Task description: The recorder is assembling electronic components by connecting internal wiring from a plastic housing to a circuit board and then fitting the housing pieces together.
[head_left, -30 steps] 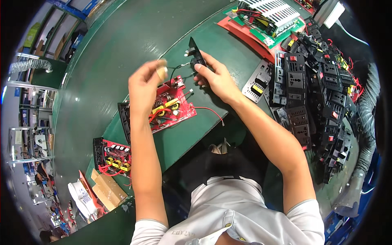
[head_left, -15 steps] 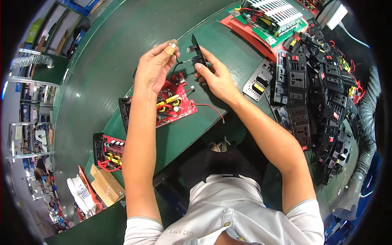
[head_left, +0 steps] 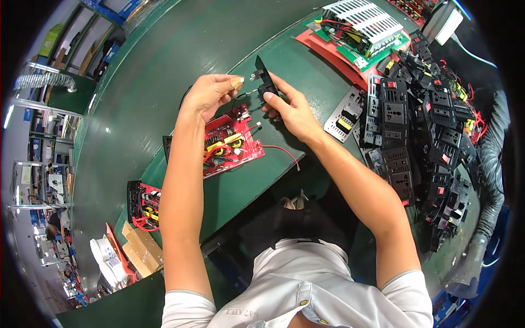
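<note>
My left hand [head_left: 208, 94], fingertips wrapped in tan tape, pinches a small white connector [head_left: 241, 80]. A thin dark wire [head_left: 240, 97] runs from beside these fingers to the back of a black socket panel [head_left: 266, 76]. The panel is tilted nearly edge-on, its metal terminals facing left, and my right hand [head_left: 292, 106] grips its lower part between thumb and fingers. Below both hands a red circuit board [head_left: 229, 143] with yellow-wrapped parts lies on the green bench, partly covered by my left forearm. A red lead [head_left: 284, 148] trails from its right side.
Black socket panels [head_left: 396, 109] with red switches are heaped at the right. Behind them a slotted silver casing [head_left: 363, 24] rests on red sheets [head_left: 328, 54]. A second red board [head_left: 146, 205] and an open cardboard box [head_left: 143, 249] are at left. A ribbed duct [head_left: 492, 175] hangs far right.
My left hand has come down and slightly right, its fingertips turning toward the panel. The panel in my right hand has dropped a little.
</note>
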Tool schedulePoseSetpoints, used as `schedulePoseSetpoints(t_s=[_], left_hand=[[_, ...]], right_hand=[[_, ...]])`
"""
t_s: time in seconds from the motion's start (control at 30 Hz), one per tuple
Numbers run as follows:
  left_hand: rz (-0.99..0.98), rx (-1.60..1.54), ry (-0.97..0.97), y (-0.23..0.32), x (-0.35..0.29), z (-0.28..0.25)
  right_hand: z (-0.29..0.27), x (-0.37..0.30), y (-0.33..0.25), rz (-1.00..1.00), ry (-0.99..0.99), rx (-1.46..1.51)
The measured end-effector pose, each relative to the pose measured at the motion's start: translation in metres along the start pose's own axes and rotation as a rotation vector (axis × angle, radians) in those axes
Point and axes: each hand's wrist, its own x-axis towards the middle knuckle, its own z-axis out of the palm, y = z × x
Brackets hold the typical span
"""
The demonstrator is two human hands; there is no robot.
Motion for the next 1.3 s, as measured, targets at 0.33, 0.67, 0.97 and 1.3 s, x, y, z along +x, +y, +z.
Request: schedulePoseSetpoints(t_s=[0.33, 0.67, 0.97, 1.3], left_hand=[[-0.012, -0.398, -0.187, -0.007, 0.007, -0.026], [0.1, 0.357, -0.034, 0.006, 0.001, -0.002], [0.206, 0.371, -0.099, -0.003, 0.012, -0.005], [0.416, 0.686, 0.103, -0.004, 0.007, 0.008]], right_hand=[[0.0, 0.001, -0.001, 0.01, -0.019, 0.034], [-0.004, 0.0, -0.002, 0.036, -0.065, 0.063], [-0.002, 0.0, -0.001, 0.03, -0.06, 0.01], [0.001, 0.003, -0.005, 0.023, -0.036, -0.096]])
